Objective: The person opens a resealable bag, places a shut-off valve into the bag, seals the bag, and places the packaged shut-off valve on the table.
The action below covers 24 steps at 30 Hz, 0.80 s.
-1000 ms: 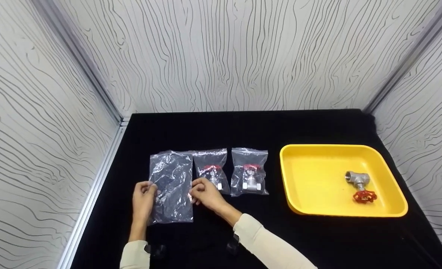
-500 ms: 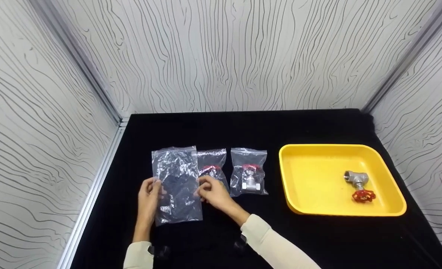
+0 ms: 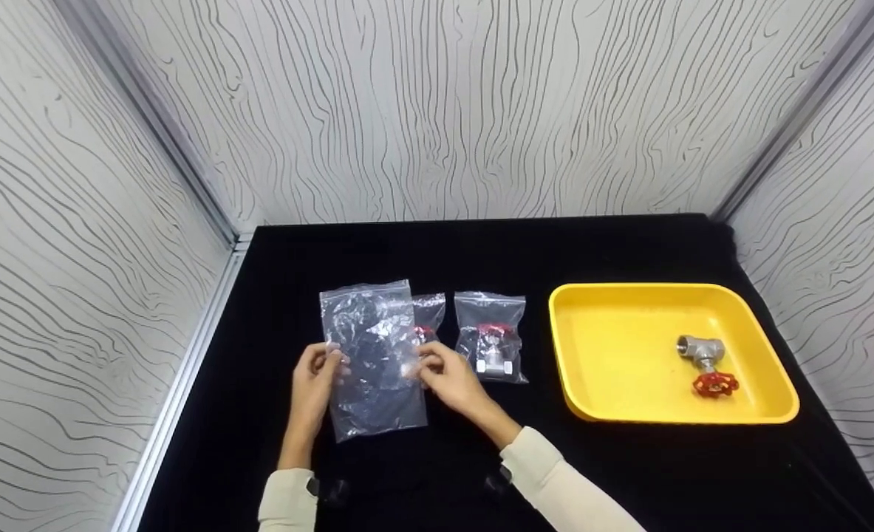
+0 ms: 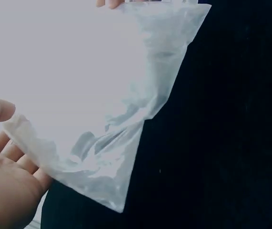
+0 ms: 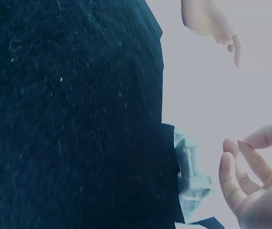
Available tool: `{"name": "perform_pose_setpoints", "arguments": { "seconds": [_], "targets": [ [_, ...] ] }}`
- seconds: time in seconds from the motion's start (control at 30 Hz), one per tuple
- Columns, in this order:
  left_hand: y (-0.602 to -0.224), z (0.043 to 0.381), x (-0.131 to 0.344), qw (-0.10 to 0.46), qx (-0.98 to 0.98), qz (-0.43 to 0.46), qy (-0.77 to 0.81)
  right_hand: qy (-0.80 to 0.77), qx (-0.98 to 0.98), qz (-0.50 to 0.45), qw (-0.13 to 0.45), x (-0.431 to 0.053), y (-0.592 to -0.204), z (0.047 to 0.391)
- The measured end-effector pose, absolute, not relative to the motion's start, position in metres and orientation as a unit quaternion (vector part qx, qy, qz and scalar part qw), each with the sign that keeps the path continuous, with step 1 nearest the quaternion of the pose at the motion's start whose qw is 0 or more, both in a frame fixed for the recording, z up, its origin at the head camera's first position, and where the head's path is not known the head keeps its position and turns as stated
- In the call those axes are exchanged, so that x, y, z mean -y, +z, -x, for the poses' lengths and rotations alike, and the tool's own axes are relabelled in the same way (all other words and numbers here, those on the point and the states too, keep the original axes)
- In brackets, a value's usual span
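An unfilled clear zip bag (image 3: 374, 391) is held up between both hands in the head view. My left hand (image 3: 312, 384) pinches its left edge between thumb and fingers. At the opposite edge, my right hand (image 3: 453, 378) pinches the plastic with thumb and forefinger. In the left wrist view the crinkled bag (image 4: 105, 186) spreads away from the left hand (image 4: 12, 186), washed out by glare. Glare in the right wrist view hides most of the plastic near the right hand (image 5: 259, 191). Behind the held bag, a bagged valve with a red handwheel (image 3: 423, 332) is partly covered.
Another bagged valve (image 3: 494, 351) lies flat to the right of the hands. Farther right stands a yellow tray (image 3: 621, 399), holding one loose metal valve with a red handwheel (image 3: 706, 362). Black cloth (image 3: 481, 251) covers the table, and patterned panels (image 3: 437, 111) enclose it.
Both hands have moved right with the zip bag, which has tilted slightly and now covers more of the nearer bagged valve. The tray and the other bagged valve stay in place.
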State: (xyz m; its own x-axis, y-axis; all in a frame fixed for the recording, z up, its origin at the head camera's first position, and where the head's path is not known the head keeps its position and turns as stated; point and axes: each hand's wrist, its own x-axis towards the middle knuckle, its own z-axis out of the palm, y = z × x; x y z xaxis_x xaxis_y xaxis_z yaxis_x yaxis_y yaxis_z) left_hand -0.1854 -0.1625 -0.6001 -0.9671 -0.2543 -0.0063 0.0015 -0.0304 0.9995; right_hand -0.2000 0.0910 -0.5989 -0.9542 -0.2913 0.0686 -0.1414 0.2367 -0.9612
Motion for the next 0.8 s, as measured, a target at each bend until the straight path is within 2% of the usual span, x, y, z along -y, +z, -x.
{"name": "perform_pose_setpoints", "arguments": {
  "seconds": [0.8],
  "targets": [
    [-0.593, 0.195, 0.103, 0.055, 0.696, 0.018, -0.716, -0.627, -0.776, 0.073, -0.01, -0.15, -0.585, 0.2]
  ]
}}
